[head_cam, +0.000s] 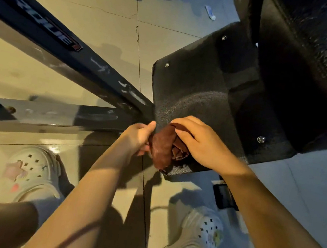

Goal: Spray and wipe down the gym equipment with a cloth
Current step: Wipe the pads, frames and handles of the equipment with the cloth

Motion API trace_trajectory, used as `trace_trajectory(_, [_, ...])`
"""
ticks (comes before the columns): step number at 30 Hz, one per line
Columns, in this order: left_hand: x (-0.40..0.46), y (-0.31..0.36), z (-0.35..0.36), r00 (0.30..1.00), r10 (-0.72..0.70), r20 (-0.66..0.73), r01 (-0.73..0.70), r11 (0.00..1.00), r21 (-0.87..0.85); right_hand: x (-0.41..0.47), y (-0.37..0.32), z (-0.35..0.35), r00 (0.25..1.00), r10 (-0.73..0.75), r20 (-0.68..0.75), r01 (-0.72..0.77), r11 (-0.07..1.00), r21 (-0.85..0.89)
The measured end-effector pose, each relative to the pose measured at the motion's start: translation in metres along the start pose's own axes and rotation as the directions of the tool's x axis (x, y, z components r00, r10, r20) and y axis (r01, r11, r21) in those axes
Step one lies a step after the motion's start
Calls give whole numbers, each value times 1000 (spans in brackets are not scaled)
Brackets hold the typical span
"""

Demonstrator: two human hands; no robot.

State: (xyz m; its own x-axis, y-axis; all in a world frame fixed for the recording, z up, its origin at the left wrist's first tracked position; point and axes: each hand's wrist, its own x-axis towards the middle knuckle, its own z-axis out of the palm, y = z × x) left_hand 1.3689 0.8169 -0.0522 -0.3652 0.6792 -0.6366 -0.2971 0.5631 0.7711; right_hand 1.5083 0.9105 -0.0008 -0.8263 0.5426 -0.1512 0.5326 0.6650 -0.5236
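A crumpled dark-brown cloth (164, 146) lies bunched at the near edge of a black textured panel (196, 82) of the gym machine. My left hand (139, 136) grips the cloth's left side with curled fingers. Over the cloth's right side lies my right hand (201, 143), its fingers bent down onto the cloth and pressing it against the panel. A black padded seat (311, 49) rises above the panel at the upper right. No spray bottle is in view.
A black steel frame beam (68, 50) with a logo runs diagonally from upper left into the panel. A lower crossbar (57, 110) meets it. My two white clogs (35, 172) stand on the beige tiled floor. A small white-and-blue tube (210, 12) lies on the floor further off.
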Motion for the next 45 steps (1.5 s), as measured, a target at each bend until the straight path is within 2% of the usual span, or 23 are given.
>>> trace_trajectory(2, [-21,2,-5,990,-96,99,88,993,76,-11,-11,-5,999,-33,26,33,999,6])
trace_trajectory(4, [-37,0,-9,984,-90,154,77,993,90,-25,-21,-12,998,-52,43,52,999,10])
trace_trajectory(7, [-60,2,-15,985,-67,161,50,993,104,-46,-32,-23,996,-53,78,53,999,-1])
trace_trajectory(12, [-92,12,-14,981,179,68,-184,979,84,-82,-45,-37,992,-28,121,29,1000,-6])
trace_trajectory(15, [-110,21,-11,973,220,69,-230,951,208,-98,-51,-45,988,-34,151,28,999,40])
trace_trajectory(17, [-118,23,-12,981,188,54,-194,901,387,-103,-53,-49,991,-36,127,24,995,94])
trace_trajectory(18, [-121,22,-14,989,125,82,-148,888,434,-104,-56,-50,993,-40,113,26,993,118])
trace_trajectory(20, [-132,21,-16,979,-39,199,-48,909,414,-103,-62,-49,993,-65,98,49,986,159])
trace_trajectory(22, [-140,19,-20,968,-81,237,-7,937,348,-100,-70,-48,992,-88,87,68,976,209])
trace_trajectory(24, [-143,19,-25,985,-27,172,-29,948,317,-97,-76,-48,990,-117,79,97,970,221])
trace_trajectory(28, [-151,30,-36,987,128,98,-141,981,137,-93,-75,-50,984,-180,15,174,967,184])
trace_trajectory(31, [-162,47,-42,965,260,25,-261,956,130,-91,-72,-54,980,-200,-3,197,963,186])
trace_trajectory(34, [-175,67,-47,917,397,24,-398,912,98,-89,-70,-54,987,-150,63,129,955,266])
trace_trajectory(37, [-186,79,-49,850,520,89,-527,826,202,-89,-78,-55,975,-148,163,69,908,413])
trace_trajectory(39, [-192,80,-46,801,577,158,-598,771,219,-89,-88,-56,984,-146,104,76,865,496])
trace_trajectory(42, [-197,77,-42,712,657,248,-702,658,271,-86,-102,-55,983,-163,-87,183,814,552])
trace_trajectory(45, [-197,75,-39,662,710,240,-747,599,290,-86,-110,-56,981,-169,-94,192,785,589])
